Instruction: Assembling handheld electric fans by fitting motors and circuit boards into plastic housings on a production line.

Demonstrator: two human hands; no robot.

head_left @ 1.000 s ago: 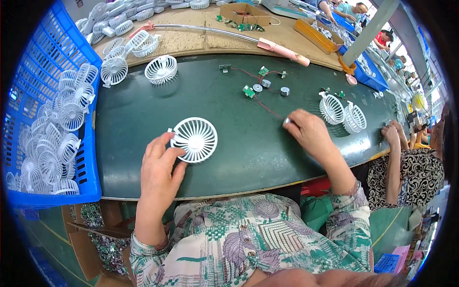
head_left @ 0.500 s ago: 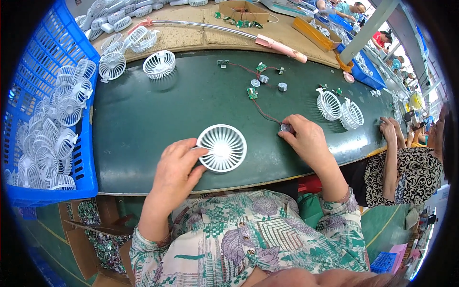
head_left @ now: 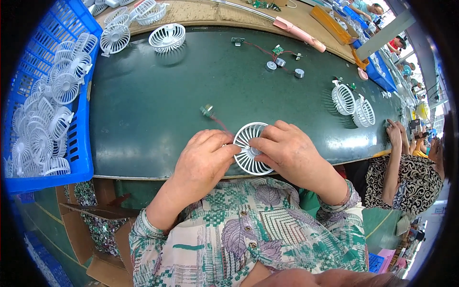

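A white round fan cage (head_left: 253, 165) stands open side up near the table's front edge. My left hand (head_left: 204, 155) is closed on its left rim, thumb and fingers pinching it. My right hand (head_left: 291, 152) reaches into the cage from the right, its fingertips pinched at the middle around a small round motor that they mostly hide. A red wire (head_left: 221, 125) runs from the cage up to a small green circuit board (head_left: 207, 110), which is blurred, on the dark green table.
At left, a blue crate (head_left: 81, 162) holds many white cages. Another cage (head_left: 167, 38) lies far left; two more (head_left: 343, 98) rest at right. Wired motors (head_left: 299, 73) and boards lie farther back, near a pink-ended rod (head_left: 299, 33). A co-worker's hand (head_left: 394, 134) is at far right.
My right hand has brought the motor left into the cage, its wire and board trailing along. The cage has shifted right in my left hand. The view has tilted down slightly.
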